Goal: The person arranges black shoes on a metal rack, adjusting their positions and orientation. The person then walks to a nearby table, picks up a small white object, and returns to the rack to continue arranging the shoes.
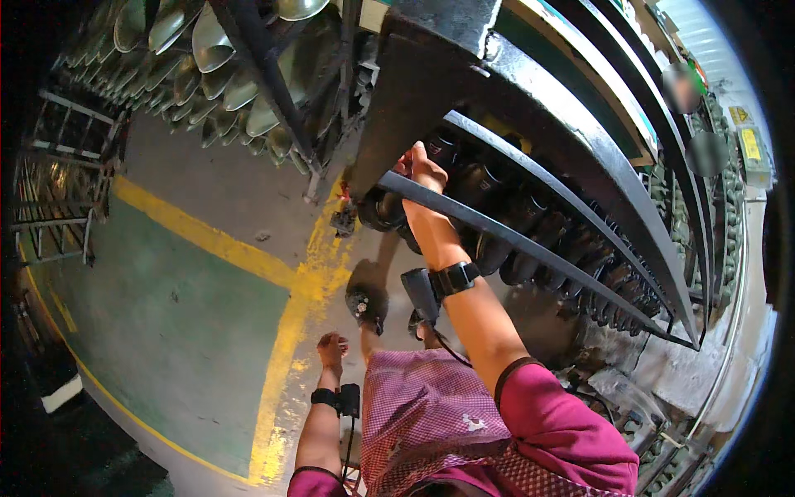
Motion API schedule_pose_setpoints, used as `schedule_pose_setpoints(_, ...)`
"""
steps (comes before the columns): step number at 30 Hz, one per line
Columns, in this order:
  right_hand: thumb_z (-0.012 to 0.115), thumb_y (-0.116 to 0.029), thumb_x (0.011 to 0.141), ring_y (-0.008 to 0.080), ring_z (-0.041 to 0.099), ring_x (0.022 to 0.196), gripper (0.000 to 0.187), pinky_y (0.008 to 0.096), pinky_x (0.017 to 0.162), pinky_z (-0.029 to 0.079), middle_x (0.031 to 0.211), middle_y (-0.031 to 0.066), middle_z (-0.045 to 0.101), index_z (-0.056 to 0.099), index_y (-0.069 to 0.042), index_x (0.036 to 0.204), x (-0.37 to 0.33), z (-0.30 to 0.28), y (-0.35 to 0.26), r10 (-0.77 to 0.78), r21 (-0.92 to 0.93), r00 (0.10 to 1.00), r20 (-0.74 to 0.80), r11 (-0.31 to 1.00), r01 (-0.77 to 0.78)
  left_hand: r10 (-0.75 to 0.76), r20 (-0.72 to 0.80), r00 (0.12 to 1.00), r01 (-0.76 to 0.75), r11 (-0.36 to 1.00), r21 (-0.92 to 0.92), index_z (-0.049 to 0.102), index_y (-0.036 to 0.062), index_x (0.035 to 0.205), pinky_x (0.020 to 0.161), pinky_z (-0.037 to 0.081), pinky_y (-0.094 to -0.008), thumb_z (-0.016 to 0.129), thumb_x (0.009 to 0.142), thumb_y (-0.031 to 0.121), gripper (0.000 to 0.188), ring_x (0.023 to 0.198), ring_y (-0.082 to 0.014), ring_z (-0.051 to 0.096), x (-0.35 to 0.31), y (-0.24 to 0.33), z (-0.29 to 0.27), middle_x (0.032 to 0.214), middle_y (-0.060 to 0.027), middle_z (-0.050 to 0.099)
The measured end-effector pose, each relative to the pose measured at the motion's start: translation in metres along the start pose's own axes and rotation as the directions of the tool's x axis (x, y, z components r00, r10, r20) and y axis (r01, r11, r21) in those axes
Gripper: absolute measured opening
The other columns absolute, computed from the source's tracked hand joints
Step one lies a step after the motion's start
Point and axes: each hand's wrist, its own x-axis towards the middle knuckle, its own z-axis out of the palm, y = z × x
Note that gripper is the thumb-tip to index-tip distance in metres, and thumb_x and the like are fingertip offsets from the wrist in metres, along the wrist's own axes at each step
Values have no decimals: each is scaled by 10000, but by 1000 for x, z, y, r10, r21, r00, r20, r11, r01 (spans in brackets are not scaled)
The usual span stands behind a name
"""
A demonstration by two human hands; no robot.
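My right hand (pixel 426 167) reaches past a thin dark rail (pixel 489 222) into a black metal rack. Its fingers are curled, and what they hold, if anything, is hidden. Right beside it is a dark, rounded, shoe-like piece (pixel 441 147). More black shoe-like pieces (pixel 480 184) hang in rows behind the rail. Low at my left side hangs my left hand (pixel 333 349), away from the rack. Its fingers are loosely bent and apart, with nothing visible in them.
A thick black rack beam (pixel 571 103) crosses above my right arm. Shiny silver foot-shaped forms (pixel 214 45) crowd another rack at the upper left. Yellow lines (pixel 207 236) mark the green and grey floor. A metal frame stand (pixel 62 178) is at far left.
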Motion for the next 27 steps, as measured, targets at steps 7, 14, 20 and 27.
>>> schedule_pose_setpoints(7,524,-197,829,78,422,449,228,197,396,351,554,6,473,506,-66,643,2,9,-6,39,77,997,-70,996,-33,-2,60,998,-1,998,57,514,44,830,398,384,-250,516,796,163,124,463,-141,507,-14,14,29,641,-74,545)
schedule_pose_setpoints(14,535,-191,833,64,440,464,187,176,420,374,609,12,500,535,-53,706,8,-7,-2,38,196,999,-5,980,-36,3,107,994,-13,996,86,529,40,819,382,382,-246,499,814,150,115,461,-145,519,-3,29,9,625,-80,552)
schedule_pose_setpoints(20,536,-201,819,114,428,422,185,256,386,369,632,42,510,560,-18,803,-62,-72,9,185,-190,947,263,972,-138,19,-2,1000,-19,987,161,533,17,826,371,386,-278,463,824,110,117,441,-165,518,3,33,-3,626,-96,554)
schedule_pose_setpoints(27,576,-231,806,70,420,440,236,238,396,360,653,30,519,561,0,854,-150,-175,28,327,-492,929,173,846,-205,-13,31,999,7,986,168,498,33,779,341,329,-282,499,815,106,82,395,-170,470,4,44,11,623,-102,541)
